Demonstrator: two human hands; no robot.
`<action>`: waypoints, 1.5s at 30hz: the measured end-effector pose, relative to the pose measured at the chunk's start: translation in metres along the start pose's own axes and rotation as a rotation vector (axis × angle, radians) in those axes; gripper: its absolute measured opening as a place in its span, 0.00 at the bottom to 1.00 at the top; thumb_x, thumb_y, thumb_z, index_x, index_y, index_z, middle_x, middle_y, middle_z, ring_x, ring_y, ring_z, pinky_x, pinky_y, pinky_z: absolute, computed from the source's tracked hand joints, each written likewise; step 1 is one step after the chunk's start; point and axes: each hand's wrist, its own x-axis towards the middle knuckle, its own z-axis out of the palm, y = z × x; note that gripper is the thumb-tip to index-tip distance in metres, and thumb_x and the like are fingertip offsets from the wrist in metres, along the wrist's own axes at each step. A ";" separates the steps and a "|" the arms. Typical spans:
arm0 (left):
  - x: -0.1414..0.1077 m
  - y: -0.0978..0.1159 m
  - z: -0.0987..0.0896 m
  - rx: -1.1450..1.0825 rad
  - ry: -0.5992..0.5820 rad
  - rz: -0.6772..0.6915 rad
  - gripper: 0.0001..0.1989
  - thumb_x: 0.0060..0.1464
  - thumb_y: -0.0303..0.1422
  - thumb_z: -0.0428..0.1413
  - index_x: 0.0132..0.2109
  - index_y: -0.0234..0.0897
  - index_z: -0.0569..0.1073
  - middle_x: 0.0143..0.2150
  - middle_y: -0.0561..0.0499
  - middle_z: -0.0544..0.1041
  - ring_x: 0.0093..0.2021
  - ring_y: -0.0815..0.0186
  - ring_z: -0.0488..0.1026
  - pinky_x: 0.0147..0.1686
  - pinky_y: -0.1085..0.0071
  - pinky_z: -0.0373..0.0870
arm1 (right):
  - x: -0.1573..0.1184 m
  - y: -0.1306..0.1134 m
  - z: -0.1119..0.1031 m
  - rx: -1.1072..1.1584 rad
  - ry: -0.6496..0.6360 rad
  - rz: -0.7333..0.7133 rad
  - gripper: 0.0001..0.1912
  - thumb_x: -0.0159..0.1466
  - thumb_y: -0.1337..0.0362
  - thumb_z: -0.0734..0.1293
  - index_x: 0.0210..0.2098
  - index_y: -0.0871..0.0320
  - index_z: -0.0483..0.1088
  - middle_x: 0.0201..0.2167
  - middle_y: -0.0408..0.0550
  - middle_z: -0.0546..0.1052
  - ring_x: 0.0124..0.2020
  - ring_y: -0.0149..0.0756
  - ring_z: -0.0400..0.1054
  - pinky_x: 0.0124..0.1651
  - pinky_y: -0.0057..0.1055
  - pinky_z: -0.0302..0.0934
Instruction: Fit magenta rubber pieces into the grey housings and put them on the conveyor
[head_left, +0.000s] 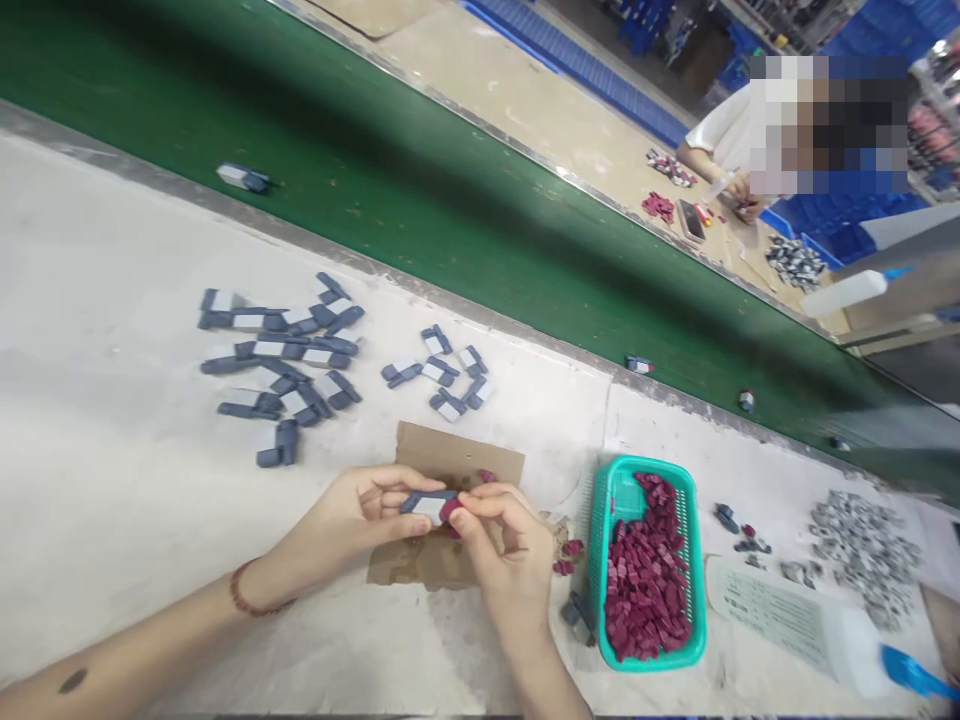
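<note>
My left hand (375, 510) grips a small dark-blue and light-grey plastic piece (427, 507) between thumb and fingers. At its right end, my right hand (506, 540) pinches a small maroon part (448, 511), which touches the piece; whether it is fully seated I cannot tell. Both hands are over a brown cardboard sheet (480, 445), where another maroon part (487, 476) lies. To the right of my right hand stands a green basket (699, 600) holding many maroon parts (649, 580). Beyond my left hand lies a spread of blue-grey pieces (281, 347).
A smaller cluster of blue-grey pieces (440, 372) lies ahead. A green conveyor belt (450, 230) crosses behind, carrying a few pieces. At right are a white bottle (795, 615) with a blue cap and a heap of grey parts (862, 545). Across the belt sits another person (724, 130).
</note>
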 end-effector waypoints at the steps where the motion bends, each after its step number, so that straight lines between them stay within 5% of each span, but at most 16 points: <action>1: 0.000 -0.002 0.001 0.020 0.002 -0.005 0.15 0.31 0.37 0.71 0.31 0.45 0.81 0.34 0.49 0.84 0.36 0.53 0.80 0.38 0.61 0.76 | -0.002 0.000 -0.001 -0.020 0.000 -0.006 0.06 0.61 0.64 0.69 0.29 0.55 0.78 0.29 0.47 0.79 0.34 0.37 0.73 0.42 0.34 0.68; 4: -0.001 -0.004 0.007 0.099 -0.040 -0.010 0.15 0.33 0.38 0.70 0.34 0.46 0.81 0.35 0.48 0.84 0.38 0.51 0.80 0.38 0.60 0.76 | -0.008 -0.001 -0.016 -0.084 -0.022 -0.020 0.05 0.62 0.64 0.69 0.32 0.55 0.79 0.31 0.47 0.79 0.35 0.36 0.74 0.40 0.31 0.68; 7: 0.005 0.007 0.016 0.242 -0.103 0.046 0.19 0.35 0.40 0.70 0.38 0.42 0.80 0.36 0.45 0.83 0.36 0.52 0.79 0.36 0.62 0.76 | -0.013 -0.001 -0.052 -0.191 0.005 -0.038 0.07 0.64 0.63 0.67 0.35 0.54 0.79 0.33 0.47 0.79 0.35 0.36 0.74 0.38 0.30 0.67; 11: 0.045 0.045 0.035 0.549 -0.078 0.349 0.19 0.41 0.42 0.66 0.41 0.40 0.78 0.40 0.46 0.82 0.36 0.56 0.78 0.37 0.64 0.74 | -0.010 0.013 -0.117 -0.539 0.274 -0.009 0.11 0.65 0.62 0.63 0.40 0.55 0.76 0.41 0.52 0.79 0.43 0.43 0.72 0.46 0.38 0.66; 13: 0.079 0.067 0.049 0.729 -0.003 0.576 0.16 0.44 0.40 0.63 0.40 0.38 0.78 0.38 0.47 0.81 0.35 0.58 0.76 0.38 0.64 0.72 | -0.005 0.026 -0.140 -0.668 0.270 0.078 0.13 0.63 0.63 0.62 0.44 0.57 0.75 0.44 0.54 0.78 0.43 0.46 0.72 0.47 0.42 0.66; 17: 0.146 0.098 0.078 0.939 0.055 0.762 0.13 0.48 0.31 0.58 0.43 0.35 0.77 0.42 0.49 0.81 0.40 0.60 0.75 0.43 0.68 0.70 | 0.007 0.047 -0.149 -0.772 0.165 0.067 0.13 0.63 0.66 0.60 0.41 0.57 0.75 0.41 0.55 0.79 0.42 0.46 0.73 0.46 0.41 0.66; 20: 0.172 0.110 0.085 1.013 0.050 0.809 0.12 0.54 0.32 0.56 0.45 0.35 0.76 0.44 0.49 0.79 0.45 0.60 0.75 0.47 0.65 0.69 | 0.010 0.049 -0.143 -0.812 0.133 0.050 0.13 0.63 0.66 0.58 0.38 0.58 0.75 0.39 0.55 0.78 0.40 0.46 0.74 0.45 0.41 0.66; 25: 0.154 0.112 0.056 1.158 0.029 0.884 0.16 0.54 0.33 0.55 0.49 0.31 0.74 0.52 0.43 0.75 0.55 0.53 0.67 0.58 0.57 0.60 | 0.012 0.050 -0.149 -0.670 0.133 0.122 0.08 0.60 0.64 0.61 0.32 0.56 0.72 0.30 0.51 0.79 0.32 0.45 0.75 0.38 0.40 0.68; 29: 0.116 0.096 0.025 1.508 -0.007 0.956 0.16 0.54 0.38 0.56 0.46 0.32 0.74 0.47 0.40 0.75 0.49 0.49 0.67 0.51 0.54 0.64 | 0.014 0.056 -0.158 -0.444 0.199 0.184 0.05 0.55 0.61 0.66 0.28 0.55 0.72 0.25 0.49 0.80 0.29 0.44 0.75 0.35 0.38 0.70; 35: 0.084 0.068 0.020 1.866 0.028 1.005 0.10 0.56 0.35 0.57 0.41 0.31 0.74 0.44 0.39 0.73 0.43 0.52 0.69 0.42 0.60 0.68 | -0.002 0.034 -0.134 -0.148 0.441 0.112 0.13 0.54 0.58 0.73 0.36 0.57 0.77 0.34 0.52 0.82 0.36 0.43 0.76 0.40 0.38 0.72; 39: 0.083 0.062 0.021 1.814 0.013 1.029 0.08 0.57 0.30 0.57 0.43 0.32 0.73 0.44 0.39 0.73 0.44 0.53 0.70 0.43 0.60 0.69 | -0.013 0.018 -0.086 -0.106 0.212 -0.012 0.03 0.56 0.63 0.72 0.29 0.55 0.78 0.32 0.50 0.80 0.35 0.40 0.75 0.37 0.33 0.71; 42: 0.081 0.058 0.015 1.452 -0.067 1.007 0.12 0.59 0.33 0.55 0.48 0.34 0.73 0.50 0.40 0.72 0.40 0.59 0.73 0.41 0.63 0.72 | -0.010 0.020 -0.050 -0.160 0.029 -0.076 0.04 0.59 0.65 0.70 0.30 0.55 0.78 0.30 0.48 0.80 0.33 0.38 0.75 0.36 0.31 0.70; 45: 0.068 0.055 0.009 0.805 -0.091 0.793 0.18 0.58 0.40 0.56 0.53 0.37 0.72 0.52 0.42 0.71 0.38 0.63 0.76 0.38 0.67 0.74 | -0.004 0.032 -0.024 -0.222 -0.068 -0.181 0.06 0.63 0.67 0.67 0.32 0.55 0.77 0.31 0.48 0.80 0.34 0.37 0.75 0.38 0.32 0.70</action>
